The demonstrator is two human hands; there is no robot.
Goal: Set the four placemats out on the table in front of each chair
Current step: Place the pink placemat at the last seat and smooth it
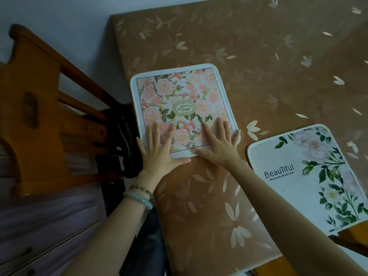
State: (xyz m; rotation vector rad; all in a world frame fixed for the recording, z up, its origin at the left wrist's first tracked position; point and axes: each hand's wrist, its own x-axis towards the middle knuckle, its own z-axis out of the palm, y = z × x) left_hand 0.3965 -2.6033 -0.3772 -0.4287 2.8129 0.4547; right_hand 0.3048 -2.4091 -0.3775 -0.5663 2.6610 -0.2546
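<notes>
Placemats number two in view, both lying flat on the brown leaf-patterned tablecloth (209, 226). Nearest, at four o'clock, the white placemat printed "Beautiful" (310, 176) carries green stems and pale roses along its right side; its near corner reaches past the table edge. Both forearms reach in from the bottom of the view toward twelve o'clock, the left wrist wearing a pale bangle (139, 199) and a beaded bracelet (141, 189). The left hand (159, 148) lies palm down with fingers spread, pressing on the near-left corner of the pink floral placemat (183, 100), its thumb stretched out on the cloth just beyond the mat's near edge. The right hand (218, 142) is likewise flat and splayed on the mat's near-right corner, its little finger over the right rim. Neither hand grasps anything. This floral mat sits near the table's left edge, around eleven o'clock, well apart from the "Beautiful" mat. At nine o'clock a wooden chair (39, 92) stands beside the table, with dark items (123, 136), too dim to tell, between chair and cloth.
</notes>
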